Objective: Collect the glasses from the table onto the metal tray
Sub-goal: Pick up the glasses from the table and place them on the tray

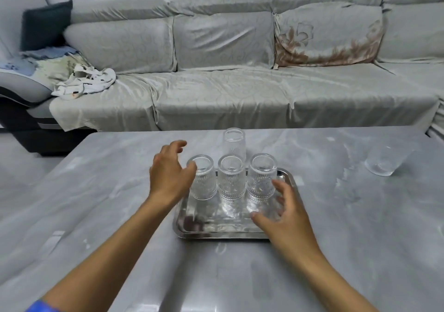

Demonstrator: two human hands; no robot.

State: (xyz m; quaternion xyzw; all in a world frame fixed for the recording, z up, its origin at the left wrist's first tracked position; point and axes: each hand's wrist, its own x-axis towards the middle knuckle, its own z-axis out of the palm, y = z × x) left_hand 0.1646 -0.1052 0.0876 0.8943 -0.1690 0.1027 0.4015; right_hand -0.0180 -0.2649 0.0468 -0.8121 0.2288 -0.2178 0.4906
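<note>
A metal tray (217, 232) lies on the grey table (101, 191) in front of me. Three ribbed clear glasses stand upside down in a row at its far end: left glass (204, 183), middle glass (231, 179), right glass (261, 178). Another upturned glass (234, 142) stands behind the middle one, its foot hidden. A further clear glass (384, 164), blurred, sits on the table far right. My left hand (169, 176) is spread beside the left glass, thumb at its side. My right hand (287, 218) hovers with fingers apart over the tray's near right corner, just below the right glass.
A long grey covered sofa (228, 90) runs along the far side of the table, with crumpled cloth (84, 83) on its left end. The table's far edge is just beyond the glasses; its left edge slants away at the left.
</note>
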